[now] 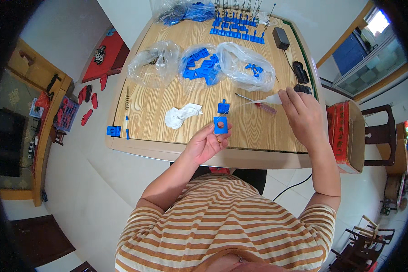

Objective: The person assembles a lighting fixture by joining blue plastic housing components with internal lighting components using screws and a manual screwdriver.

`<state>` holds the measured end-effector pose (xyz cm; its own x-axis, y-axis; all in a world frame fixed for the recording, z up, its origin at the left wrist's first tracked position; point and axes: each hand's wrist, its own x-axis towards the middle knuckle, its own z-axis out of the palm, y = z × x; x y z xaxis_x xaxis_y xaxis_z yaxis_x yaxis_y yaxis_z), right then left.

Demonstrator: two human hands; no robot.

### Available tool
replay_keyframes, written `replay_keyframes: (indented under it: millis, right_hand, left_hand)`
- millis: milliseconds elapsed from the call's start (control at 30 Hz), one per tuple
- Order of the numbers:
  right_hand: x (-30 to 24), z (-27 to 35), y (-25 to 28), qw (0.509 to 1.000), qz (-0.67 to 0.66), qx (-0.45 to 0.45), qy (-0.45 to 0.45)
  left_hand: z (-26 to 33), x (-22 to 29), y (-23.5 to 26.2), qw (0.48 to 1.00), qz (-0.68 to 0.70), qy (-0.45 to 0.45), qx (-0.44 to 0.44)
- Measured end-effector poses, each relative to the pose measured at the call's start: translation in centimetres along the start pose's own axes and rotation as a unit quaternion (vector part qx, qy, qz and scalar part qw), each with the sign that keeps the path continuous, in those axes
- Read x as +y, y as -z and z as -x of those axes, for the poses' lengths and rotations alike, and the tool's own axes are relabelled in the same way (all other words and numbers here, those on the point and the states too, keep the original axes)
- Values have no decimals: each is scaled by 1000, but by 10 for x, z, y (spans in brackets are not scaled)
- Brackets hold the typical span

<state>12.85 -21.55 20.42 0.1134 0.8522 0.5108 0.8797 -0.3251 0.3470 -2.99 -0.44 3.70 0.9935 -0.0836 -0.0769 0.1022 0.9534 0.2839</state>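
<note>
My left hand [207, 144] pinches a blue square plate [220, 125] with a round hole, above the table's near edge. In my right hand [302, 113] is a white squeeze bottle [273, 99] with a long thin nozzle; most of its body is hidden by the fingers. The nozzle slants down leftward, its tip close to the top of the plate; contact cannot be made out. Just beyond the plate lies a small blue block with a stub [223, 107]. A screwdriver [266, 108] with a reddish clear handle rests under the nozzle.
Crumpled white tissue [181, 116] lies left of my hands. Further left are a spring with blue pieces [127, 102] and a blue block [114, 131]. Bags of blue parts [199, 68] span the middle; upright springs on blue bases [238, 34] stand behind. A carton [347, 136] sits right.
</note>
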Motion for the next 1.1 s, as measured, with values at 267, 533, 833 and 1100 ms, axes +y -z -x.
replay_keyframes:
  millis: [267, 533, 833, 1100]
  right_hand:
    - [1, 1, 0, 1000, 1, -2, 8]
    - [0, -1, 1, 1000, 2, -4, 9]
    - [0, -3, 3, 1000, -5, -4, 10]
    - [-1, -4, 3, 1000, 10, 2, 18]
  left_hand:
    - [-1, 2, 2, 999, 3, 21, -47]
    - [2, 0, -7, 1000, -9, -9, 21]
    - [1, 0, -1, 1000, -8, -3, -5]
    - [1, 0, 1, 1000, -11, -2, -9]
